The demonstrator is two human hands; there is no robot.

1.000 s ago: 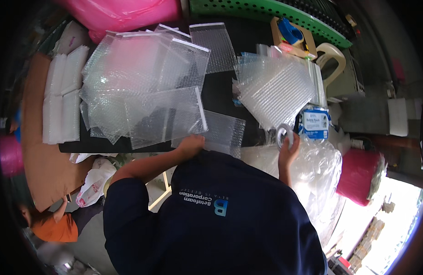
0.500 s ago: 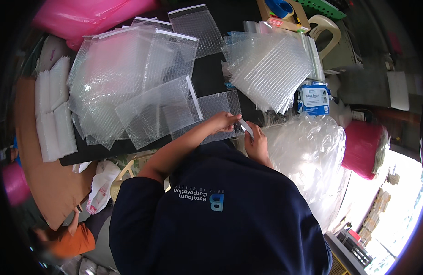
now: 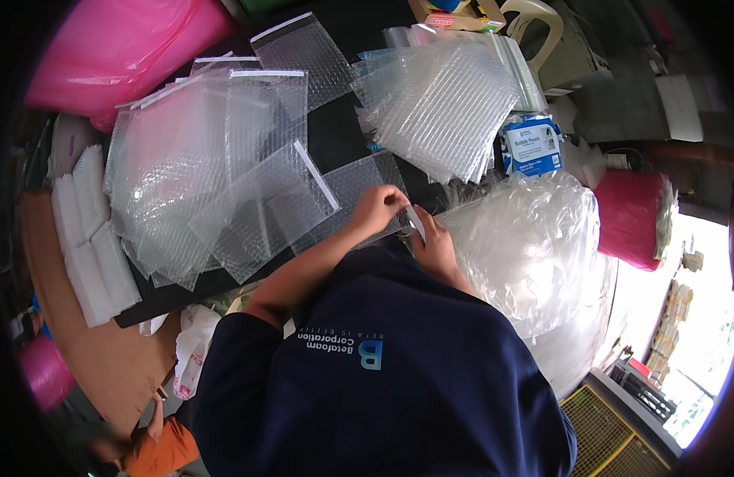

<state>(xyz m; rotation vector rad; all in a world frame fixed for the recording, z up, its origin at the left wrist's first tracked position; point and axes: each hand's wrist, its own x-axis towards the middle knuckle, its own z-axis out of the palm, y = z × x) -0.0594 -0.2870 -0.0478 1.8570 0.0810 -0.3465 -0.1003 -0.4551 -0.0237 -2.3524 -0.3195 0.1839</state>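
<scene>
L hand pinches bubble pouch, R hand grips its 3 o'clock edge; adhesive strip could stick crooked if skewed.

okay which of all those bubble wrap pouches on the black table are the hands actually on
The lone bubble pouch at the table's near edge, under both the left hand and right hand. The others lie in heaps farther back, untouched.

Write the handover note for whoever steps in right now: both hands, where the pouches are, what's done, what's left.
Left hand: pinching the near edge of a bubble pouch flat on the black table.
Right hand: at the same edge, holding a thin white strip.
Done: sealed-looking pouches fanned in the left pile.
Left: the right stack appears unprocessed; a big clear bag sits at the right.
</scene>
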